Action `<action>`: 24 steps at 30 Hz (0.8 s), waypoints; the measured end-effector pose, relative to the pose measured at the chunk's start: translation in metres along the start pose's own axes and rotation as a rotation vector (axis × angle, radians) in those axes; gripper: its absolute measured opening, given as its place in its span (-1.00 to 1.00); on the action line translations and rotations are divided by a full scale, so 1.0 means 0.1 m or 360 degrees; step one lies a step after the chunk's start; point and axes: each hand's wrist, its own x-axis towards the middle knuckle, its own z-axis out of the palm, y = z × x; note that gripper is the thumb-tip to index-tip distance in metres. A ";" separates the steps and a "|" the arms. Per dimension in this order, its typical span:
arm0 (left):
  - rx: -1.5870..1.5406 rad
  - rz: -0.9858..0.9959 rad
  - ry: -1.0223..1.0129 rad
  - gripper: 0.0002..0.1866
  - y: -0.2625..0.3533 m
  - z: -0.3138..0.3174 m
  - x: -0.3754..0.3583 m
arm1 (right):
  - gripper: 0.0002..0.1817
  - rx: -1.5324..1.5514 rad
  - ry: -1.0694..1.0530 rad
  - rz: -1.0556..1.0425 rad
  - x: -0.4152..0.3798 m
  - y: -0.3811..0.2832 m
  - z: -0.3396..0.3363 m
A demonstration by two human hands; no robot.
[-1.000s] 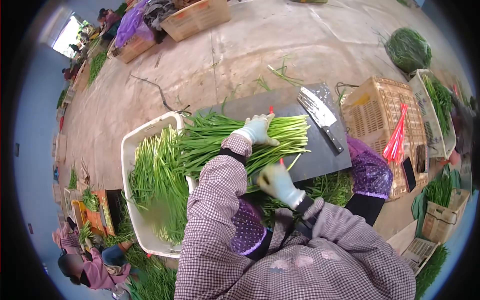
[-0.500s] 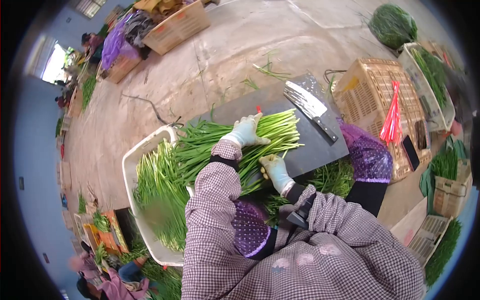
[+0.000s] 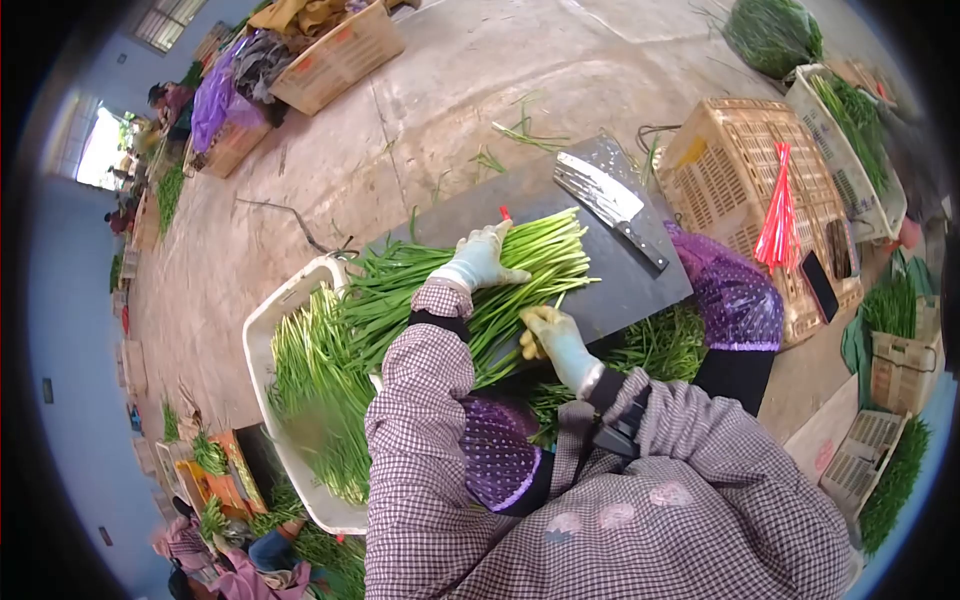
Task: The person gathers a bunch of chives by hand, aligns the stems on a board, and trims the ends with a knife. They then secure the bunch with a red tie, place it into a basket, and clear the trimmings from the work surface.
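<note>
A thick bunch of garlic chives (image 3: 545, 250) lies across a dark grey board (image 3: 640, 290), pale cut ends pointing right, green leaves trailing left. My left hand (image 3: 478, 260), in a pale glove, grips the bunch from above, thumb spread along the stalks. Just below the stalks' near edge, my gloved right hand (image 3: 562, 345) is closed with curled fingers; whatever is in them is hidden. A cleaver (image 3: 612, 205) with a black handle rests on the board to the right of the bunch. At the left, a white crate (image 3: 262, 345) holds more chives.
An upturned tan crate (image 3: 700, 165) at the right carries red ties (image 3: 778, 215) and a phone (image 3: 820, 287). More loose greens (image 3: 650, 355) lie below the board. Stacked crates (image 3: 340, 60) stand at the back left. Another person (image 3: 240, 570) sits at the lower left.
The view has shifted slightly left and up. My right hand has drawn a little away from the bunch, its fingers curled. My left hand stays on the chives.
</note>
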 end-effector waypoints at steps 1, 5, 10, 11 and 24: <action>0.0006 -0.0003 -0.0006 0.26 0.00 0.00 0.00 | -0.75 -0.0005 0.0062 0.0001 0.10 0.00 0.07; 0.0015 0.0045 0.0003 0.26 -0.04 0.05 0.04 | -0.83 0.0231 0.0189 -0.0004 0.36 0.18 0.25; -0.0033 0.0071 0.0038 0.26 -0.05 0.07 0.05 | -0.89 0.0311 0.0164 0.0004 0.27 0.23 0.18; -0.0041 0.0069 0.0030 0.26 -0.05 0.06 0.05 | -0.91 0.0253 0.0044 0.0057 0.16 0.22 0.13; -0.0010 0.0091 0.0082 0.26 -0.09 0.13 0.08 | -0.83 -0.2698 -0.0120 -0.0880 -0.65 -0.23 -0.96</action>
